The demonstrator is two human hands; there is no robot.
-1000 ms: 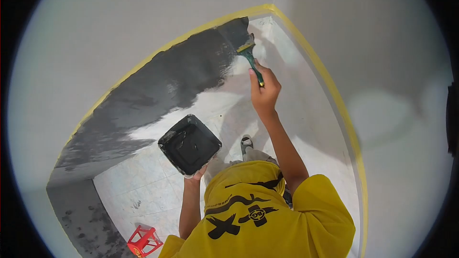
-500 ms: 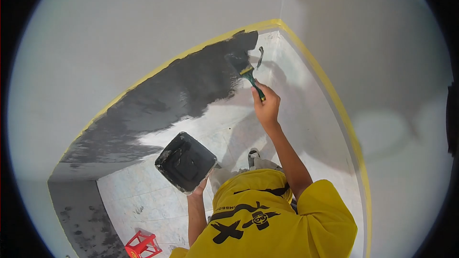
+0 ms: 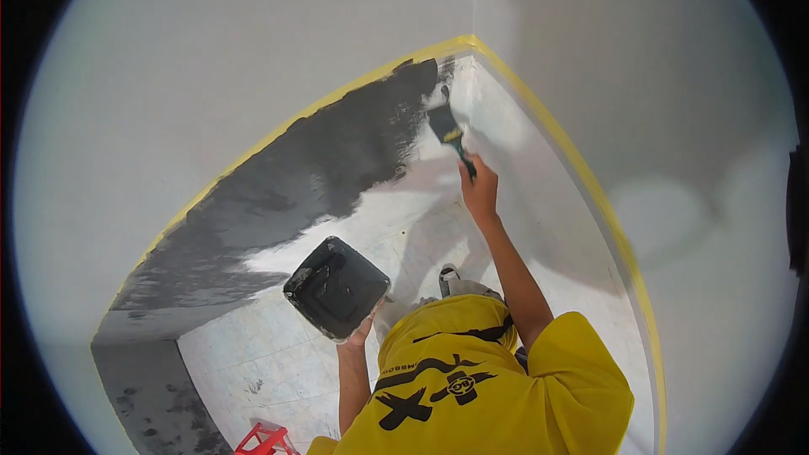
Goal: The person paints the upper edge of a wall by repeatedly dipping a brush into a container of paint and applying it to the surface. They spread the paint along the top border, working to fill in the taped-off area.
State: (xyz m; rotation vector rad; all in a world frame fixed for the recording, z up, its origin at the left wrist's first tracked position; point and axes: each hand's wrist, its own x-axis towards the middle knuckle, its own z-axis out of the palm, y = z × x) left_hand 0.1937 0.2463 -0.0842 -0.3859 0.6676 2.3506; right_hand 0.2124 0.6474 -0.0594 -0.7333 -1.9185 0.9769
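Both were busy — my right hand (image 3: 479, 188) gripping the brush (image 3: 452, 136) beside dark paint (image 3: 337, 147), my left hand (image 3: 359, 334) holding the black tray (image 3: 368, 274) (lower down); an overlong upstroke could have smeared the yellow tape (image 3: 468, 40).

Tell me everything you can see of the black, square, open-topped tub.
The black, square, open-topped tub looks plastic, with rounded corners and whitish smears along its rim. Its dark inside has glossy patches; the depth of any contents is unclear. It is held above the pale floor, opening facing the camera. The bare left hand grips its near side, fingers mostly hidden.
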